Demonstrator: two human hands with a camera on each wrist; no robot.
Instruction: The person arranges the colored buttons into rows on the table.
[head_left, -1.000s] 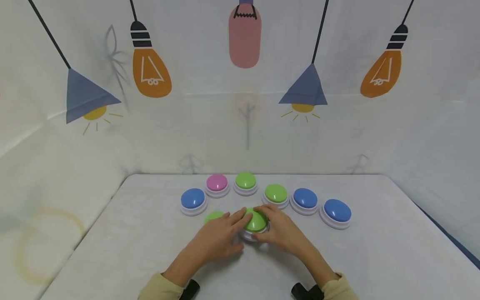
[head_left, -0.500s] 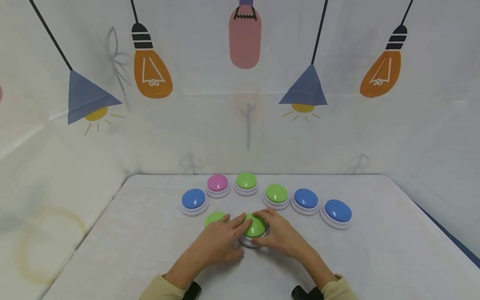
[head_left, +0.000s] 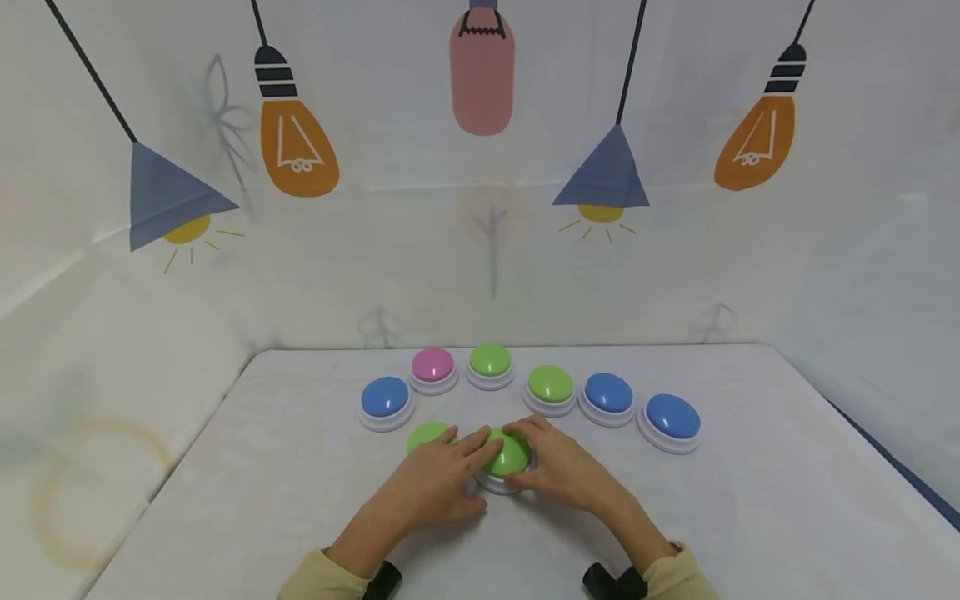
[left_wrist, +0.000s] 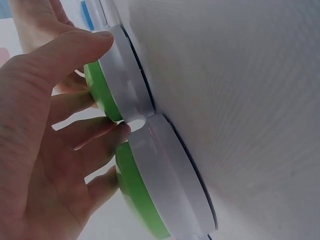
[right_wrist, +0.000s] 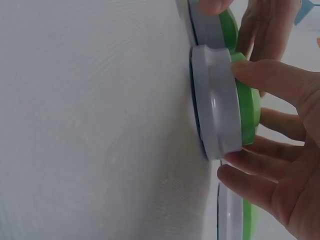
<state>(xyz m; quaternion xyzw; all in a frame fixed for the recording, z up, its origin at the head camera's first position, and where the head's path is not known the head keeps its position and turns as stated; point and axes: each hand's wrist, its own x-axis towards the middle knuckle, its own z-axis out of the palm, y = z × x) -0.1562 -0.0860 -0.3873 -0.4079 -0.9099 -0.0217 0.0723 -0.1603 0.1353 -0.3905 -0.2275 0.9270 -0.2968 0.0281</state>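
Observation:
Two green push buttons on white round bases lie at the front of the group in the head view. My right hand (head_left: 566, 471) grips the front right green push button (head_left: 512, 454), thumb on the near side and fingers round the far side. My left hand (head_left: 435, 483) lies beside it, fingers fairly straight, with fingertips touching its dome. That hand partly covers the front left green push button (head_left: 427, 433). In the left wrist view, the left fingers (left_wrist: 102, 150) reach the gap between the two buttons, whose bases sit close together.
Behind the hands, an arc of push buttons stands on the white table (head_left: 247, 500): a blue button (head_left: 385, 398), a pink button (head_left: 432, 367), a green button (head_left: 490, 361), another green button (head_left: 551, 385), and two blue buttons (head_left: 608, 394) on the right. A printed white curtain (head_left: 420, 250) hangs behind.
The front right green button has slid slightly toward me with my right hand. Over the last half second, the hands and buttons have hardly moved.

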